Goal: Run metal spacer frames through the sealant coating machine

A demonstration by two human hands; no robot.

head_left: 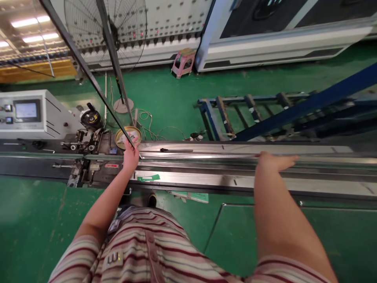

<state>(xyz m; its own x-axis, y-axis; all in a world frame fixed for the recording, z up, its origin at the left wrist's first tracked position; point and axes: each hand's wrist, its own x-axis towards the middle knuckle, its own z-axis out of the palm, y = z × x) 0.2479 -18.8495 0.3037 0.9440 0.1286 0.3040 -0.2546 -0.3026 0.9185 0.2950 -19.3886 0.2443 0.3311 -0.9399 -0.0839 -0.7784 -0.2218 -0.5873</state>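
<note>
My left hand (131,155) is closed around the lower end of a long dark metal bar (88,74), which slants up to the upper left. Starting by that hand, a thin silver perforated metal strip (200,156) runs right along the bench rail. My right hand (269,161) lies over this strip, pinching it on the near left side while other fingers point right; its grip is partly hidden. A second dark bar (113,51) rises from behind the left hand. Beneath both hands is the long metal workbench (188,177).
Left along the bench are a clamp mechanism (85,147) and a control box (26,114) with a screen. Behind stand a round tin (118,138), a fan (106,31), a pink stool (183,63) and a blue roller rack (212,118). Cables lie on the green floor.
</note>
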